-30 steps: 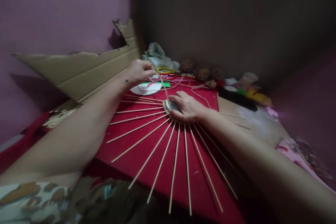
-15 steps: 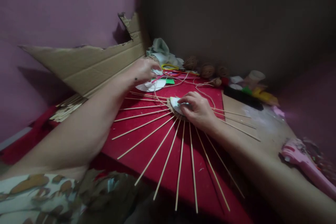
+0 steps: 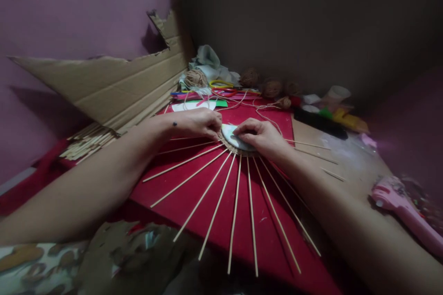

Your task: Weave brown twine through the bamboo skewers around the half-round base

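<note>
Both hands are close together at the middle of the red table (image 3: 207, 203). The left hand (image 3: 199, 123) has its fingers pinched on the twine (image 3: 226, 144) that is wound around the edge of a small white disc (image 3: 232, 137); if it really grips the twine, I cannot tell surely. The right hand (image 3: 261, 136) lies on the disc and presses it down with bent fingers. From the disc many thin wooden sticks (image 3: 235, 212) spread out like a fan over the table. Behind the hands there are twine balls (image 3: 272, 86) and a piece of cardboard (image 3: 110, 85). A pink tool (image 3: 403, 209) lies at the right
</note>
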{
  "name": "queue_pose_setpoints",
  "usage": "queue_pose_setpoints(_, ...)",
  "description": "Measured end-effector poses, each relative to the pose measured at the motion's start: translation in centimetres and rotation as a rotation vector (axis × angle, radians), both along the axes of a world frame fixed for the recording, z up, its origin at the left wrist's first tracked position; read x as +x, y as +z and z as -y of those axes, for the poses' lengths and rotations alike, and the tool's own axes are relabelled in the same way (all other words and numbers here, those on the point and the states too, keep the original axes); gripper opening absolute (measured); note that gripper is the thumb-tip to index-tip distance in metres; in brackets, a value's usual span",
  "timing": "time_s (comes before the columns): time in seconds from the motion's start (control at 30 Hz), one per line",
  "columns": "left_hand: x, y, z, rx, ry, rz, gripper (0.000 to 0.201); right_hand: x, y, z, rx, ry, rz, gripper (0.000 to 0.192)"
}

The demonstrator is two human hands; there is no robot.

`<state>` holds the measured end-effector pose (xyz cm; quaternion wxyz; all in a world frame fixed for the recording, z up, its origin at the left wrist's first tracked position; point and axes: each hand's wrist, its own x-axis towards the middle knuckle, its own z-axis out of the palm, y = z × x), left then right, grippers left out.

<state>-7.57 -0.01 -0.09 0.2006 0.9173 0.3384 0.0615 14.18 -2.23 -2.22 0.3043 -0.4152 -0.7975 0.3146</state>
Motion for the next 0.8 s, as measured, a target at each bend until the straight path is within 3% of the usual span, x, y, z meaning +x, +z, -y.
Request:
queue_pose_setpoints(0.13,-0.1,0.3,0.0,-0.034,0.032,0.011,0.015,0.2,-0.3,0.3,0.021,0.060,-0.020,0.019)
queue_pose_setpoints(0.4,-0.1,0.3,0.4,-0.001,0.092,-0.040,0.020,0.4,-1.0,1.3,0.300,0.124,0.089,0.019)
queue_pose_setpoints(0.6,-0.2,0.6,0.3,0.010,0.120,-0.097,0.022,0.4,-1.2,1.8,0.478,0.269,0.167,0.024)
queue_pose_setpoints(0.8,-0.5,1.3,0.7,-0.026,0.120,-0.093,0.020,0.3,-1.5,1.9,0.555,0.303,0.202,0.026)
